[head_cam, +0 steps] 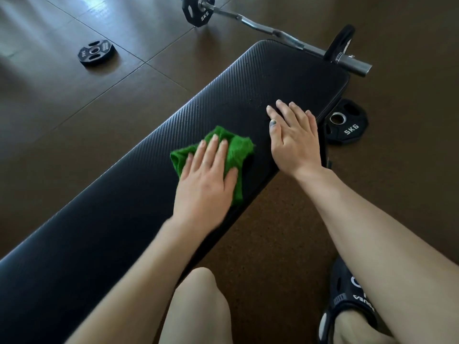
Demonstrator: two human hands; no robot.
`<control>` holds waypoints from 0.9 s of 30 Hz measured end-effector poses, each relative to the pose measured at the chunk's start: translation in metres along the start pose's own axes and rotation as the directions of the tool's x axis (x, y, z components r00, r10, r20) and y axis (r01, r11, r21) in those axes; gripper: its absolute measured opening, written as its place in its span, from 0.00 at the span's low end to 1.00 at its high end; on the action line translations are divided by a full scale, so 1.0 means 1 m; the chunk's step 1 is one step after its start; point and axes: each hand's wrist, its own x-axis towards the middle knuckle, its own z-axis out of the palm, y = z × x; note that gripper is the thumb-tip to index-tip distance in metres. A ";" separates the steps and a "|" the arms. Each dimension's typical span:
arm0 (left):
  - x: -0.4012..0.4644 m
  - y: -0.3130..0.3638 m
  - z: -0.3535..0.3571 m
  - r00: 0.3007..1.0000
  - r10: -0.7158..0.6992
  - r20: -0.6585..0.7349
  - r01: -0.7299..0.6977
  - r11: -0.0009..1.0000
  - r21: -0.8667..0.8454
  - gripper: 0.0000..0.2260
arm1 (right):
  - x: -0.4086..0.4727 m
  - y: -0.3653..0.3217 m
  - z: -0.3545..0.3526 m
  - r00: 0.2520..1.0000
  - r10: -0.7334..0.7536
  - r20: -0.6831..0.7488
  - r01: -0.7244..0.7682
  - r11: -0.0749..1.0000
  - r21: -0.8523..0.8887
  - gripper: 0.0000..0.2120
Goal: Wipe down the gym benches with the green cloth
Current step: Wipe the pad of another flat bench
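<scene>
The left hand (206,177) is lying flat on the green cloth (236,150), with its fingers straight and a little spread, pressing the cloth down on the black counter (124,194). The cloth is sitting bunched up near the middle of the counter, close to the near edge, and parts of it are poking out around the hand. The left arm is reaching forward from the bottom of the view.

The right hand (295,137) is resting flat on the counter too, just beside the cloth but not touching it. Its fingers are straight and spread wide, holding nothing. There is a dark smudge on its thumb. The right arm is stretching out long from the lower right.

A bar with weights (258,24) is lying on the brown floor (74,100) past the far end of the counter. One round weight plate (349,124) is lying beside the counter, and another plate (95,52) is lying well apart on the left. A knee and a dark shoe (347,301) are showing at the bottom.
</scene>
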 end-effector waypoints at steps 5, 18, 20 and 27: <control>-0.007 -0.006 0.000 0.999 0.052 0.010 -0.052 0.998 0.038 0.27 | 0.002 -0.003 -0.003 1.000 -0.012 0.017 0.013 0.999 -0.043 0.28; 0.164 -0.028 -0.014 0.967 -0.244 -0.074 0.238 0.968 -0.080 0.25 | 0.100 -0.006 -0.002 0.960 -0.276 -0.053 0.272 0.960 -0.068 0.24; 0.175 -0.026 -0.015 0.945 -0.309 -0.104 0.303 0.950 -0.072 0.25 | 0.108 -0.006 0.002 0.958 -0.283 -0.039 0.282 0.959 -0.043 0.23; 0.198 -0.008 -0.020 0.849 -0.522 -0.079 0.519 0.853 -0.064 0.23 | 0.107 -0.003 -0.004 0.961 -0.276 0.008 0.274 0.958 0.082 0.20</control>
